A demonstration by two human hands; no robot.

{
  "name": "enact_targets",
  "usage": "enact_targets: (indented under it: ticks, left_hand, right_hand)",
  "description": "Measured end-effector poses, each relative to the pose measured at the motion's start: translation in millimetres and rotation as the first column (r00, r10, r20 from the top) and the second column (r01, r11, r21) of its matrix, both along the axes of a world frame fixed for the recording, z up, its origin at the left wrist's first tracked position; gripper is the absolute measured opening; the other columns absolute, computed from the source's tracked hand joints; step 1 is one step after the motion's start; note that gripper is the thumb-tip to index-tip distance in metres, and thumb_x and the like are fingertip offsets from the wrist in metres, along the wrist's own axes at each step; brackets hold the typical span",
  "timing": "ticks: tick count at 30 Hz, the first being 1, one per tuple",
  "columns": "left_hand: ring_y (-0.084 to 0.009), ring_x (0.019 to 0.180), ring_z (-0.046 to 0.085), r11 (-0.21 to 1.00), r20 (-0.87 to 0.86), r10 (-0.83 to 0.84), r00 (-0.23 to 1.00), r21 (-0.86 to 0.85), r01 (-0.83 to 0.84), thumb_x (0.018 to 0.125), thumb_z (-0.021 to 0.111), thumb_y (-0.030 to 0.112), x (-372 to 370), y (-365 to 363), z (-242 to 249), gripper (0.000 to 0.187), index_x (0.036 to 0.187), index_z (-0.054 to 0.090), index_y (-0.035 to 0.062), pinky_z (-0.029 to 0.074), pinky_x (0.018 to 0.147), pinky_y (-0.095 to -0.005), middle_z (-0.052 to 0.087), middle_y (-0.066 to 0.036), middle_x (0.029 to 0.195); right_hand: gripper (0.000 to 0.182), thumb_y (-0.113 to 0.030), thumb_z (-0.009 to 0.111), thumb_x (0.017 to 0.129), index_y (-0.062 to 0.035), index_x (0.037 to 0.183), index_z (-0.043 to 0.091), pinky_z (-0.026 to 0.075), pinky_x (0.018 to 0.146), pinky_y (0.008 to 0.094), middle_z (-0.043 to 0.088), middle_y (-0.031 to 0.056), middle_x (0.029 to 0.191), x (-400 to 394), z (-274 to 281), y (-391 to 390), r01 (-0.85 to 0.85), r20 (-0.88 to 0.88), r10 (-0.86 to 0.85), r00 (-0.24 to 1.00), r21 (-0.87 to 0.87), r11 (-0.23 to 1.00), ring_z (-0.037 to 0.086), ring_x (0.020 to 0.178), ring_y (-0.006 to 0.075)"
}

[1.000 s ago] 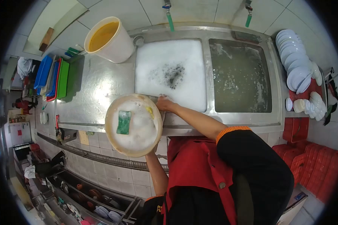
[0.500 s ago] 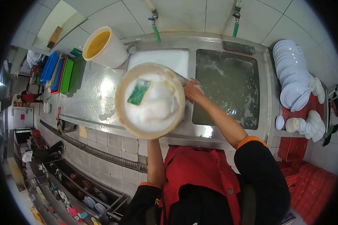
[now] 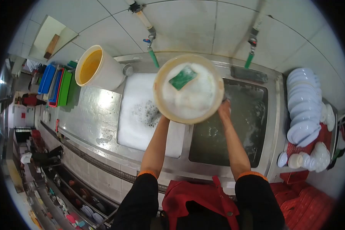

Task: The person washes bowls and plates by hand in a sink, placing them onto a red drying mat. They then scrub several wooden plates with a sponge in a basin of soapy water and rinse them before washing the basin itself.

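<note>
A round cream-coloured tub (image 3: 158, 100) full of white suds is held up over the divider between two sinks. A green scouring pad (image 3: 183, 77) lies on the suds. My left forearm runs up to the tub's lower left edge; the left hand is behind the tub, its fingers hidden, supporting it. My right hand (image 3: 225, 109) is closed at the tub's right side, partly hidden by the rim. Below on the left is the sink of white foam (image 3: 136, 134); on the right, the sink of murky water (image 3: 226, 143).
Left of the sinks stands a white bucket (image 3: 111, 73) with a yellow inside, beside coloured trays (image 3: 67, 88). Stacked white plates (image 3: 303, 103) stand on the right. Two taps with green hoses (image 3: 153, 57) hang from the wall. Red crates (image 3: 310, 203) are at lower right.
The tub has moved right and away from me, from the counter's front edge to above the sink divider. More of the foamy sink shows. My right hand has moved with the tub.
</note>
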State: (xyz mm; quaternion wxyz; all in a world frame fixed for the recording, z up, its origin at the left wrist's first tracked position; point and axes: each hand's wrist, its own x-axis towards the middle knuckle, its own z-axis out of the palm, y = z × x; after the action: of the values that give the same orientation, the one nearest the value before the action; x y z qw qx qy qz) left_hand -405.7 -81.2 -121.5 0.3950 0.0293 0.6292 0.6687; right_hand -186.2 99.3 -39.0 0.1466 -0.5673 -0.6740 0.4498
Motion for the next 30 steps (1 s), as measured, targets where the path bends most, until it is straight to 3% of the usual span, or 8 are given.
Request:
enact_targets:
  ticks: [7, 12, 16, 18, 21, 23, 27, 30]
  left_hand:
    - [-0.0328, 0.118, 0.047, 1.0, -0.22, -0.008, 0.975, -0.013, 0.005, 0.088, 0.06, 0.017, -63, 53, -26, 0.052, 0.134, 0.041, 0.0024, 0.04, 0.099, -0.0411, 0.05, -0.017, 0.128]
    - [-0.0333, 0.119, 0.046, 0.989, -0.598, 0.148, 0.788, 0.113, -0.1, 0.087, 0.06, 0.016, -56, 50, -62, 0.052, 0.134, 0.041, 0.0024, 0.039, 0.101, -0.0417, 0.05, -0.017, 0.128]
    - [-0.0395, 0.13, 0.032, 0.98, -0.902, -0.038, 0.429, -0.118, -0.161, 0.088, 0.059, 0.013, -25, 38, 53, 0.05, 0.134, 0.042, 0.0023, 0.024, 0.11, -0.0452, 0.045, -0.022, 0.132]
    - [-0.0407, 0.132, 0.03, 0.956, -0.85, 0.0, 0.528, -0.155, -0.25, 0.088, 0.058, 0.012, -5, 17, 112, 0.048, 0.133, 0.043, 0.0038, 0.025, 0.11, -0.0455, 0.042, -0.021, 0.136]
    - [-0.0417, 0.134, 0.027, 0.961, -0.929, -0.007, 0.369, -0.109, -0.256, 0.089, 0.057, 0.009, 14, -69, 149, 0.044, 0.132, 0.048, 0.0091, 0.023, 0.111, -0.0467, 0.038, -0.019, 0.142]
    - [-0.0393, 0.134, 0.029, 0.916, -0.974, -0.132, 0.185, -0.191, -0.352, 0.089, 0.057, 0.008, 31, -159, 170, 0.042, 0.13, 0.052, 0.0129, 0.024, 0.11, -0.0473, 0.039, -0.016, 0.142]
    - [-0.0303, 0.126, 0.042, 0.668, -0.965, -0.041, 0.259, -0.219, -0.711, 0.086, 0.058, 0.004, 83, -371, 162, 0.036, 0.123, 0.057, 0.0082, 0.03, 0.107, -0.0404, 0.052, -0.014, 0.128]
    - [-0.0316, 0.117, 0.049, 0.228, -0.882, 0.169, 0.441, -0.4, -0.888, 0.086, 0.056, 0.015, 155, -533, 124, 0.033, 0.119, 0.06, 0.0067, 0.036, 0.101, -0.0383, 0.056, -0.017, 0.122]
  right_hand:
    - [0.039, -0.029, 0.062, 0.085, 0.0031, 0.107, 0.055, 0.048, 0.079, 0.0353, 0.064, 0.0126, 0.102, -16, -54, 42, 0.204, -0.507, -0.387, 0.77, -0.38, 0.902, 0.062, 0.086, 0.0252]
    - [0.031, -0.021, 0.06, 0.089, 0.002, 0.107, 0.053, 0.045, 0.081, 0.0314, 0.06, 0.0101, 0.106, -38, -42, 19, 0.28, -0.527, -0.409, 0.745, -0.309, 0.909, 0.056, 0.094, 0.0168]
    - [0.037, -0.03, 0.052, 0.097, 0.0046, 0.11, 0.054, 0.041, 0.09, 0.0317, 0.058, 0.0119, 0.112, -19, -75, 23, 0.318, -0.601, -0.433, 0.672, -0.295, 0.901, 0.054, 0.103, 0.0209]
    - [0.045, -0.037, 0.046, 0.099, 0.0056, 0.113, 0.055, 0.041, 0.092, 0.0335, 0.058, 0.0135, 0.113, 19, -99, 11, 0.187, -0.578, -0.222, 0.785, -0.12, 0.975, 0.054, 0.104, 0.0226]
    - [0.051, -0.042, 0.043, 0.098, 0.0053, 0.114, 0.055, 0.043, 0.089, 0.0348, 0.058, 0.0132, 0.114, 77, -129, -17, 0.12, -0.291, -0.096, 0.952, 0.067, 0.99, 0.055, 0.102, 0.0223]
    - [0.048, -0.038, 0.04, 0.097, -0.0002, 0.123, 0.054, 0.04, 0.096, 0.0318, 0.058, 0.0102, 0.117, 131, -146, -23, -0.009, -0.155, -0.036, 0.987, -0.281, 0.96, 0.053, 0.11, 0.0207]
    - [0.045, -0.033, 0.035, 0.097, 0.0002, 0.122, 0.053, 0.04, 0.097, 0.0348, 0.059, 0.0113, 0.116, 189, -181, -17, 0.129, 0.02, -0.17, 0.985, -0.742, 0.658, 0.053, 0.11, 0.024]
    - [0.044, -0.031, 0.033, 0.097, 0.0006, 0.121, 0.052, 0.04, 0.099, 0.0378, 0.057, 0.0127, 0.12, 192, -207, 5, 0.099, -0.135, -0.311, 0.941, -0.769, 0.631, 0.052, 0.114, 0.026]
